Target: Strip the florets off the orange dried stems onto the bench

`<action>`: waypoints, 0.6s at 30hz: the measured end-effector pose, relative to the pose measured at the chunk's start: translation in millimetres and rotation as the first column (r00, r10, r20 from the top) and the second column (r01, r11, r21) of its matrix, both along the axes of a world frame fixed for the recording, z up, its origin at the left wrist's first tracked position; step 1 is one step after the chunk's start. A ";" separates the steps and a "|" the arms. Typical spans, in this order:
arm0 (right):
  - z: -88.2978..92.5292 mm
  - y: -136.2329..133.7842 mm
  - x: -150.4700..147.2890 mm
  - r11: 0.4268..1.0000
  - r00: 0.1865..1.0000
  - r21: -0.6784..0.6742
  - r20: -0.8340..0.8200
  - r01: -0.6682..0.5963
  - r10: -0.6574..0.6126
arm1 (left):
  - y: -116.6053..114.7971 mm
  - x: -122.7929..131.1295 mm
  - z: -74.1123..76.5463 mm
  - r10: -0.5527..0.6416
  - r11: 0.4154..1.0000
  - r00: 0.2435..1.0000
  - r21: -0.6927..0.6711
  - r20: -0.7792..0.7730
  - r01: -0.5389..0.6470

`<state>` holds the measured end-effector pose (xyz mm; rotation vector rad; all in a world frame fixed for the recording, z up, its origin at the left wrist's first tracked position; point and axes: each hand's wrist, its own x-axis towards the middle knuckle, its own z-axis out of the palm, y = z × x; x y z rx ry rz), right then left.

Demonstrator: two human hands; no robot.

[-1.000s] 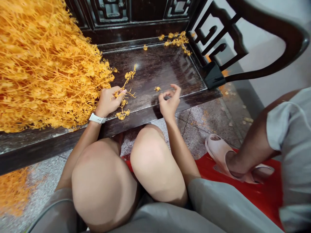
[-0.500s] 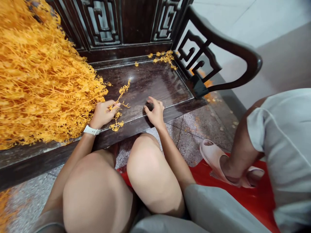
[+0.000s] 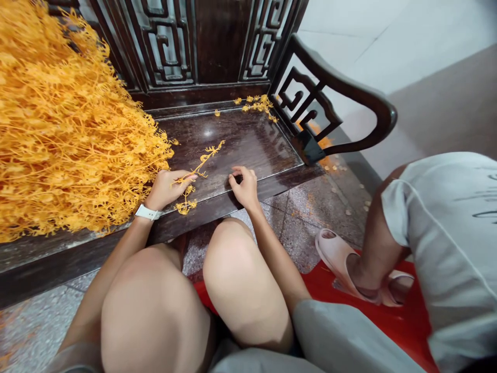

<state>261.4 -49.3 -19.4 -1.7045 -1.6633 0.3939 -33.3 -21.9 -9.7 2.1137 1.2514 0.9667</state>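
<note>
My left hand (image 3: pixel 166 187), with a white watch at the wrist, is closed on a thin orange plastic sprig (image 3: pixel 200 168) that lies across the dark wooden bench seat (image 3: pixel 248 140). It rests right beside a big heap of the same orange sprigs (image 3: pixel 66 134). My right hand (image 3: pixel 243 185) lies near the seat's front edge with fingertips pinched together on the wood; anything under them is hidden. A small orange cluster (image 3: pixel 184 207) lies at the seat's edge below my left hand.
Loose orange bits (image 3: pixel 256 103) lie in the seat's back right corner by the curved armrest (image 3: pixel 341 88). Another person's leg in a pink slipper (image 3: pixel 349 269) stands on a red mat (image 3: pixel 392 321) at the right. My bare knees are below, over a speckled floor.
My right hand dropped from a raised pinch onto the seat, covering the small orange piece that lay there. The sprig in my left hand has swung a little to the right. The view tilted up.
</note>
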 end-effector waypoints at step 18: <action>35.2 187.6 130.9 0.982 0.970 0.029 0.157 0.185 -0.187 | -12.1 9.5 -17.1 0.100 0.982 0.994 0.156 0.046 -0.106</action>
